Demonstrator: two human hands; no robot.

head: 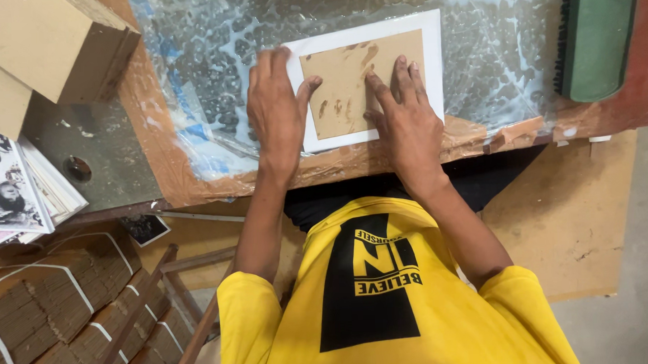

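Note:
A brown board square (349,77) lies on a larger white sheet (434,52) on a work table covered with glue-smeared clear plastic (212,57). My left hand (275,108) lies flat on the white sheet's left edge, its thumb reaching onto the brown board. My right hand (404,118) presses flat on the board's right lower part, fingers spread. Neither hand grips anything.
A green roller-like block (595,36) lies at the table's far right. Cardboard boxes (43,45) and a stack of printed photos (19,185) sit at the left. Strapped bundles of brown board (55,306) stand below left, beside a wooden frame (177,295).

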